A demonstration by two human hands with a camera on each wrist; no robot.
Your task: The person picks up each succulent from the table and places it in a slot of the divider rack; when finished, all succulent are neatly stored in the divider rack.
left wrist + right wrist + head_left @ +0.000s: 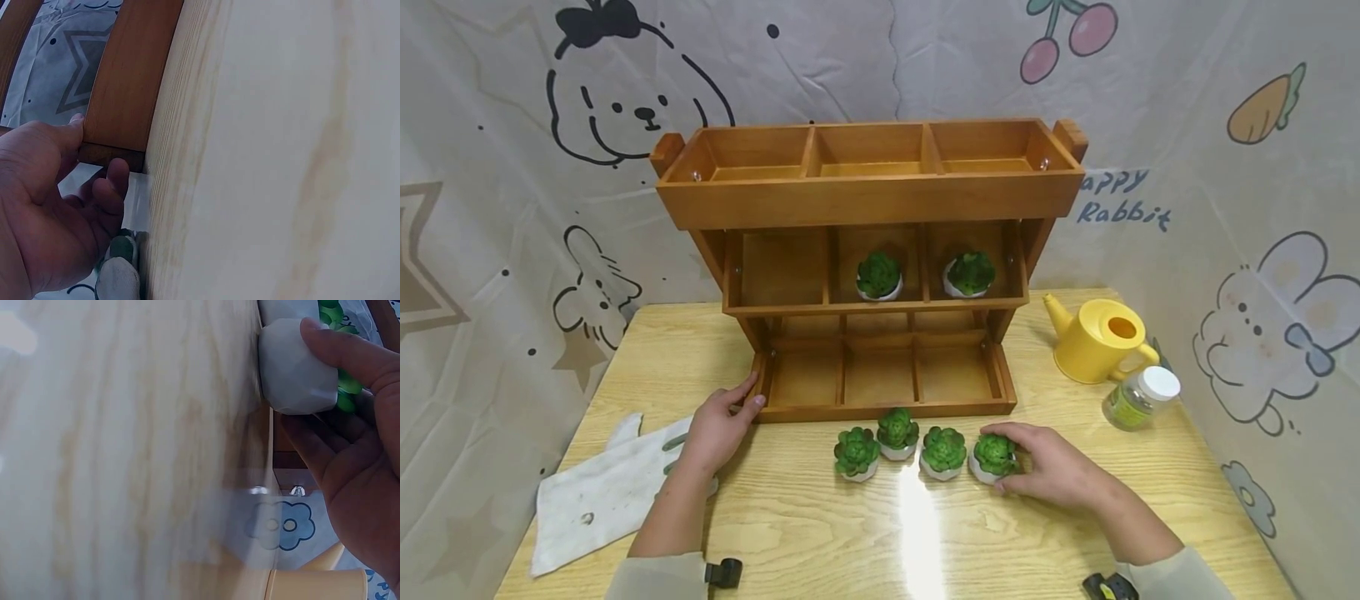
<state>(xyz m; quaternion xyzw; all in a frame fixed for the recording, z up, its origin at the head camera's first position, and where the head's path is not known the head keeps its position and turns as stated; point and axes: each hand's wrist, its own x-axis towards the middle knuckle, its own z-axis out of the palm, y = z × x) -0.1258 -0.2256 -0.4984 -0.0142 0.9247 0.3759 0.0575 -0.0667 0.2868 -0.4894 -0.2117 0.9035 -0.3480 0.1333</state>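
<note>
A three-tier wooden plant stand [870, 204] stands at the back of the table. My left hand [718, 429] holds its lowest tier at the front left corner, with thumb and fingers about the wooden edge [119, 94] in the left wrist view. My right hand [1052, 467] grips a potted succulent [995, 455] at the right end of a group of similar plants. The thumb presses on the plant's white faceted pot [297, 369], and the fingers are on the other side. To its left stand a second succulent [943, 451], a third [898, 431] and another [856, 452].
Two succulents, one in the middle [878, 276] and one at the right [969, 274], sit in the second tier. A yellow watering can [1093, 337] and a white-capped jar [1138, 400] stand at the right. White gloves [602, 496] lie at the left.
</note>
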